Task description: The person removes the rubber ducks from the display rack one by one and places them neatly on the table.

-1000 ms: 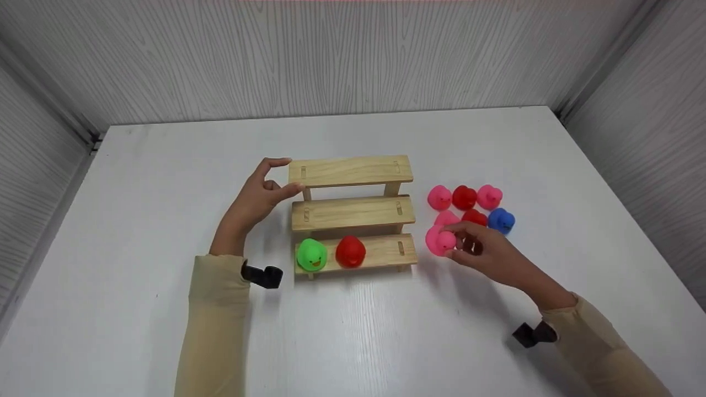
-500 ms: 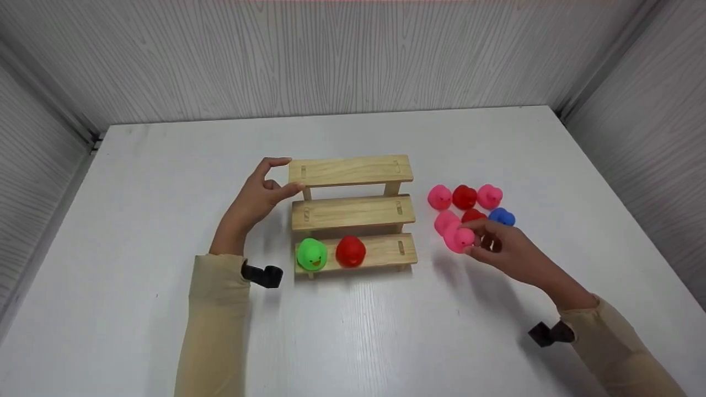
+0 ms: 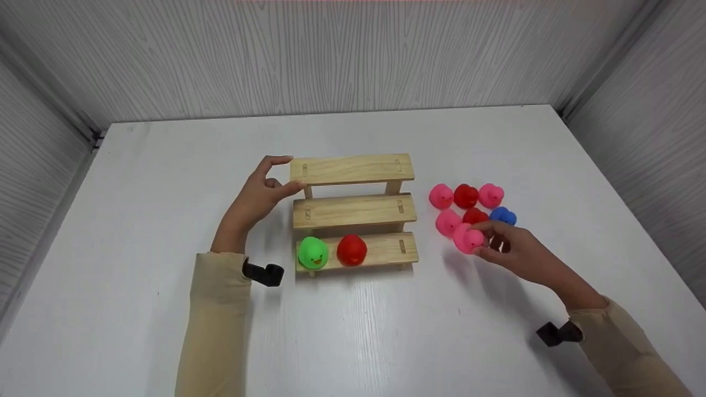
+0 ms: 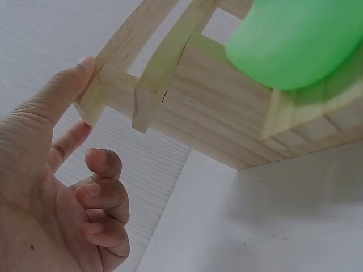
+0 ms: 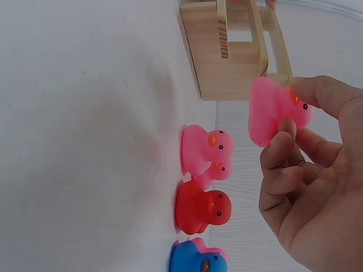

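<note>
My left hand (image 3: 253,198) pinches the left end of the top step of a three-tier wooden shelf (image 3: 353,210), thumb in front and index finger behind; its other fingers curl loosely in the left wrist view. A green rubber duck (image 3: 313,253) and a red rubber duck (image 3: 352,250) sit on the lowest step, at its left and middle. My right hand (image 3: 518,251) holds a pink rubber duck (image 5: 275,110) between thumb and fingers. That duck is raised off the table, just in front of the grouped ducks, right of the shelf.
Right of the shelf, several ducks stand in two rows on the white table (image 3: 353,331): pink ones (image 3: 441,196), red ones (image 3: 466,196) and a blue one (image 3: 503,216). A grey wood-grain panel (image 3: 331,60) rises behind the table.
My right hand has moved to the right with the pink duck, away from the shelf, uncovering a pink duck in the front row. The left hand keeps its hold on the top step.
</note>
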### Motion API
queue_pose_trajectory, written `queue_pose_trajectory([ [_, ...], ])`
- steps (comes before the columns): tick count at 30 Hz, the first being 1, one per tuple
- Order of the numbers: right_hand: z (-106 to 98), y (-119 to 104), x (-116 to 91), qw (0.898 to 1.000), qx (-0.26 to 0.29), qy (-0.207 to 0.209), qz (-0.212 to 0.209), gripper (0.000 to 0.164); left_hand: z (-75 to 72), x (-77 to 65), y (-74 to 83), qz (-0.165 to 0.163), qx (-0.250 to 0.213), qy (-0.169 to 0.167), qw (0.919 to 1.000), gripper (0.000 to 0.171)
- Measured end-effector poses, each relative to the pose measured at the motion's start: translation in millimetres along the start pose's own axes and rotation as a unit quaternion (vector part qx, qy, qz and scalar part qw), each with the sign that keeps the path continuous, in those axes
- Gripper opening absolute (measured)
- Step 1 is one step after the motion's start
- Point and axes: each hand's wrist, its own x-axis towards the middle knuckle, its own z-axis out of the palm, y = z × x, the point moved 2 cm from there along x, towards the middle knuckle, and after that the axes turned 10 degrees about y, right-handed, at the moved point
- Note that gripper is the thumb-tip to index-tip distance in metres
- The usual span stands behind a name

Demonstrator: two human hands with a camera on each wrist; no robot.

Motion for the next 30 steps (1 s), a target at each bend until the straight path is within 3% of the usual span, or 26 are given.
queue_pose_trajectory([
  [30,10,19,-1,0.999,-0.026,-0.043,0.015,0.043,1.7,-0.3,-0.9,0.009,-0.011,0.002,0.9999,0.07],
])
